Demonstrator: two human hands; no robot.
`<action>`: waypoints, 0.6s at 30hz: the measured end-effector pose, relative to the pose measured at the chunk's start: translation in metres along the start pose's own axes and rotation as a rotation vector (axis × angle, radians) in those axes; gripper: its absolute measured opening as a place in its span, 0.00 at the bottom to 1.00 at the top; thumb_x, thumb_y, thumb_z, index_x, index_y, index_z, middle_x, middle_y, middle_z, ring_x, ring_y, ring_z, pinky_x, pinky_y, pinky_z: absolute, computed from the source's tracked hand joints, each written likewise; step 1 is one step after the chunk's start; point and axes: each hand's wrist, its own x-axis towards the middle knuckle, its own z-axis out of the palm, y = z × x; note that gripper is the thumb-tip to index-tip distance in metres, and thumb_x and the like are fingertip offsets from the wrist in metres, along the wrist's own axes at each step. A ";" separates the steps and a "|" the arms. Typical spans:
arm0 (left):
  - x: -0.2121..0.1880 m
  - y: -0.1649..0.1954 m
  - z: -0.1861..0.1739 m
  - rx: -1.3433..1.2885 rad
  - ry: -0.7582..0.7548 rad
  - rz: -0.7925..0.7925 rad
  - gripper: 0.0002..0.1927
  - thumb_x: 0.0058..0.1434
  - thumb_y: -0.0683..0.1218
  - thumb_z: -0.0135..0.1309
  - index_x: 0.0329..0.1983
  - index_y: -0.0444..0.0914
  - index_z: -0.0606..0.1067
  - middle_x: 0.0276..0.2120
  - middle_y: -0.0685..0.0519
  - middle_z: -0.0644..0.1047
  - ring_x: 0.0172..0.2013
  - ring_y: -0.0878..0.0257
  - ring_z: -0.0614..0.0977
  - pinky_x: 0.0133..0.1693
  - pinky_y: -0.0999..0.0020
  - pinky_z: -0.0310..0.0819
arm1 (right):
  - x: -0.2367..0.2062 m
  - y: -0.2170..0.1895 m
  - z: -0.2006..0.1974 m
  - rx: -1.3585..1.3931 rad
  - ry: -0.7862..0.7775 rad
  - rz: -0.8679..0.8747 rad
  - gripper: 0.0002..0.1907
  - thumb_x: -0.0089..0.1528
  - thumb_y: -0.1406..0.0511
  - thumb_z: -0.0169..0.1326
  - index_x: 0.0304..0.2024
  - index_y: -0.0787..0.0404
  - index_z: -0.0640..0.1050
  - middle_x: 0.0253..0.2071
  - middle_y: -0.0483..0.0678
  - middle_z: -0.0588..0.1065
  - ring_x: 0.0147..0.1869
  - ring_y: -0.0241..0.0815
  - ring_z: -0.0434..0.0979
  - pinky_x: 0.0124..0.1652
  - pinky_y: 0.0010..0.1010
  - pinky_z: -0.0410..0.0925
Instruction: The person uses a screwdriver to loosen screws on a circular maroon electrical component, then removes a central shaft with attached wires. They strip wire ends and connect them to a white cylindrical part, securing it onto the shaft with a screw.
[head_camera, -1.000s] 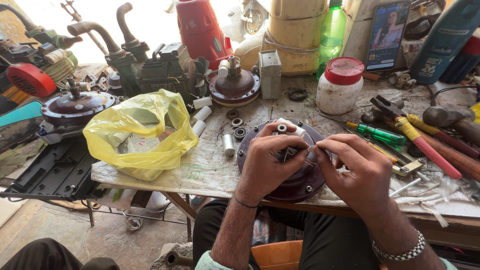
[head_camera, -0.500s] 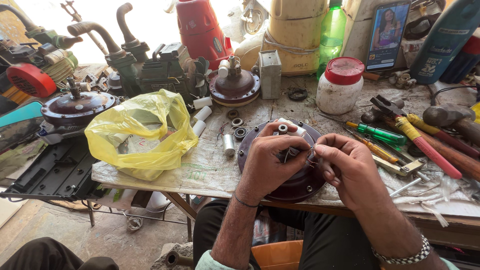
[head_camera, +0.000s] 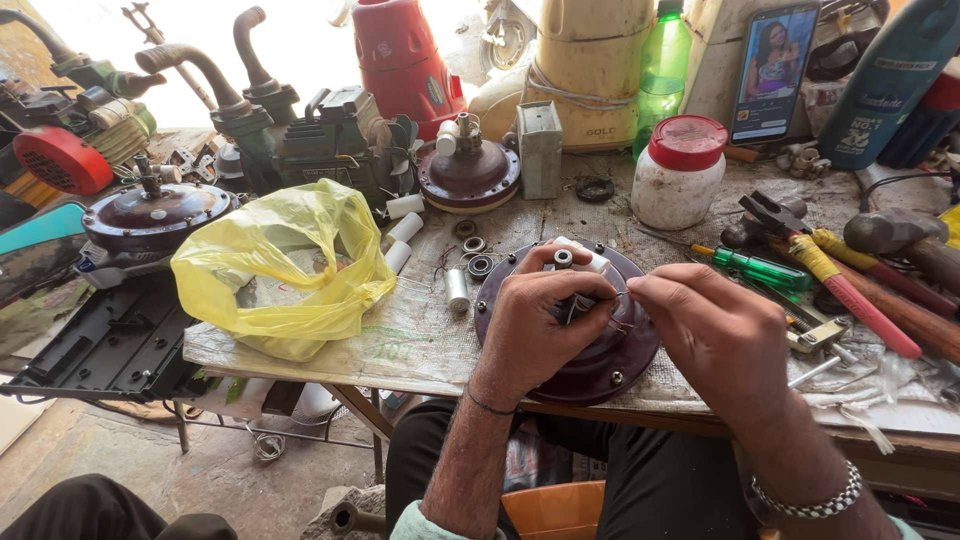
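Hands close over the middle of a dark maroon round motor housing that lies flat at the near edge of the bench, directly in front of the person. Left hand curls down on the hub, fingers narrow, pinching a small bundle of thin wires that rises from the centre. Right hand meets it from the right, thumb and forefinger pinched on the wire ends; whether they grip bare strands or a sleeve is too small to tell.

Change over the last second: the right hand has drawn in toward the left and its knuckles have rolled over, so the fingertips now touch at the bundle where before they sat a little apart. Left hand has hardly moved; the housing has not shifted. Judged from that, the work reads as twisting or joining leads at the hub, with the join being closed rather than begun.

A white cylinder sticks out at the far rim of the housing, just beyond the left fingers.

Around: yellow plastic bag to the left; white jar with a red lid beyond, to the right; green-handled screwdriver and red-handled tools along the right side; second maroon housing at the far side.
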 end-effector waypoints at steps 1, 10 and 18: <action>0.000 0.000 0.000 0.007 -0.001 0.005 0.08 0.55 0.41 0.67 0.38 0.41 0.82 0.37 0.55 0.84 0.55 0.58 0.81 0.57 0.61 0.78 | 0.001 0.000 -0.002 -0.059 -0.017 -0.048 0.11 0.61 0.71 0.62 0.46 0.58 0.82 0.41 0.48 0.80 0.41 0.45 0.83 0.39 0.34 0.75; 0.000 0.000 -0.001 0.009 -0.005 0.016 0.08 0.55 0.40 0.66 0.38 0.41 0.82 0.37 0.56 0.84 0.55 0.58 0.81 0.58 0.61 0.77 | 0.003 0.006 -0.007 -0.063 -0.119 -0.098 0.13 0.59 0.73 0.61 0.46 0.57 0.83 0.40 0.47 0.80 0.38 0.44 0.83 0.36 0.35 0.75; -0.002 -0.003 -0.001 0.011 -0.016 0.030 0.09 0.54 0.40 0.65 0.38 0.41 0.82 0.38 0.56 0.84 0.56 0.57 0.81 0.58 0.61 0.77 | 0.005 0.006 -0.008 -0.005 -0.157 -0.101 0.10 0.59 0.71 0.61 0.44 0.61 0.81 0.39 0.50 0.79 0.38 0.48 0.83 0.36 0.36 0.75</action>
